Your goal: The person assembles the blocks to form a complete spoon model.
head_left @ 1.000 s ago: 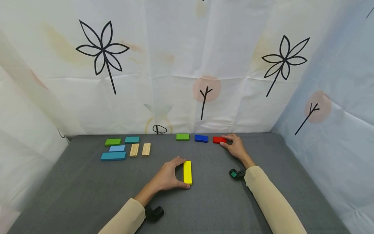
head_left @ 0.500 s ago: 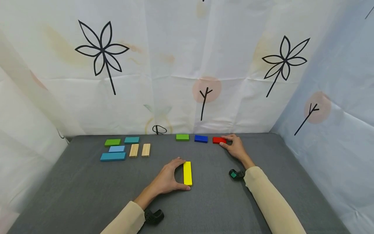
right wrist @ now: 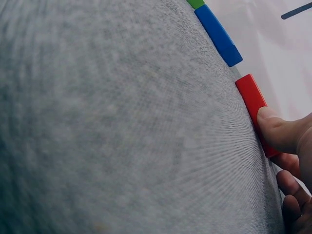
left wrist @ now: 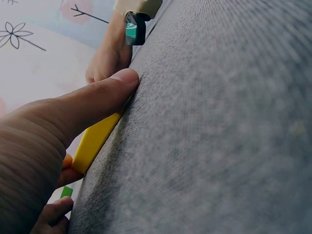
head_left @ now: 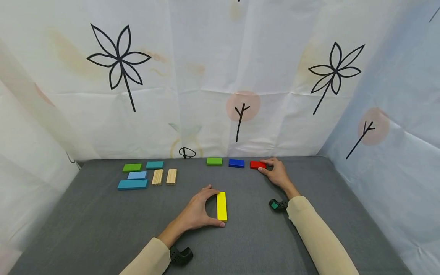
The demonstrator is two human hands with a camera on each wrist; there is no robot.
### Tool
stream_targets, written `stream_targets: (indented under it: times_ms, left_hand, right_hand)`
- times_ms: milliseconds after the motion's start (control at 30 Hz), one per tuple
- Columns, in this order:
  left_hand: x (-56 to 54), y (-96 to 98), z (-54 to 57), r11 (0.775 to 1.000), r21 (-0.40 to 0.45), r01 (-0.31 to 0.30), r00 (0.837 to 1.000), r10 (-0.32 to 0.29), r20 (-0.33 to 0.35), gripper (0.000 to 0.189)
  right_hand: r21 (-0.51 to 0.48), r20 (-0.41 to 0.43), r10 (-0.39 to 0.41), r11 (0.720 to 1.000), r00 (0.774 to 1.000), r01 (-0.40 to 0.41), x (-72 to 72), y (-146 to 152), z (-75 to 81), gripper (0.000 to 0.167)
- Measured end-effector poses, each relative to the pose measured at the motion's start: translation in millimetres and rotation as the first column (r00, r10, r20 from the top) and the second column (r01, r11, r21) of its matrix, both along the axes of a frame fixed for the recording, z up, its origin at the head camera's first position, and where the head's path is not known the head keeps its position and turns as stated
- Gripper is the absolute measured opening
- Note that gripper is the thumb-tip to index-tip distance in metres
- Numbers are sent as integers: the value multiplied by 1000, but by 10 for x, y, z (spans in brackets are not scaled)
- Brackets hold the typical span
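A long yellow block [head_left: 222, 206] lies flat on the grey cloth, its length pointing away from me. My left hand [head_left: 196, 209] holds it by its two ends, thumb at the near end and a finger at the far end. The left wrist view shows the thumb partly covering the yellow block [left wrist: 95, 142]. At the back right, my right hand [head_left: 277, 175] pinches a red block [head_left: 257, 165] by its right part. In the right wrist view the thumb presses the long side of the red block [right wrist: 251, 95]; the fingers behind are partly hidden.
Left of the red block lie a blue block [head_left: 236, 163] and a green block [head_left: 214, 162]. At the back left sit another green block [head_left: 132, 167], a teal block [head_left: 154, 165], a light blue block [head_left: 137, 175], a longer blue block [head_left: 132, 185] and two wooden pieces [head_left: 157, 177]. A printed curtain [head_left: 206, 76] hangs behind.
The yellow block has slid slightly toward me and to the right, with my left hand on it. My right hand and the red block stay where they were.
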State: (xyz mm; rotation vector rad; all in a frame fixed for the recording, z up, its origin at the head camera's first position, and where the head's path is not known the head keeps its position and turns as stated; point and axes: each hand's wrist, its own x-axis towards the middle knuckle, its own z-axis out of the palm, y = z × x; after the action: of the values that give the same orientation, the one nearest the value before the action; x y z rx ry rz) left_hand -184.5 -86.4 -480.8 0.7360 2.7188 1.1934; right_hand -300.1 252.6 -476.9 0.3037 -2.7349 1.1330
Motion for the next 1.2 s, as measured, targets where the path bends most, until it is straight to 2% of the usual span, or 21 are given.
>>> stream_targets:
  times_ms: [233,400,567,700,767,900,1033,1200]
  left_hand:
    - [-3,2,-16,1000,-11,0,1000,-1,-13,99]
    - [-3,-8,-16,1000,-4,23,999,-23,-41,96]
    - [-4,-45,-13,993,-79,92,987,-101,-122,79]
    - [3,-77,-17,972,-170,161,970,-188,-157,75]
    - [11,-90,-16,961,-211,179,965,-213,-150,76]
    - [35,-107,10,946,-267,185,965,-226,-133,78]
    - [68,-134,61,941,-257,220,962,-252,-101,82]
    - [92,-170,73,922,-260,287,948,-312,-59,83]
  right_hand:
    - [-11,10,4,1000,1000,-4,-13,1,1,41]
    - [-6,16,0,1000,1000,1,-12,-3,12,41]
    - [-8,23,-7,1000,1000,7,-14,2,5,42]
    - [-4,22,-8,1000,1000,8,-13,5,-3,42]
    - [0,20,-9,1000,1000,9,-15,-1,-7,42]
    - [3,22,-11,1000,1000,11,-21,-6,-14,42]
    - [-9,17,-13,1000,1000,13,-14,-5,-18,42]
    - [-13,7,-15,1000,1000,15,1,-7,-21,42]
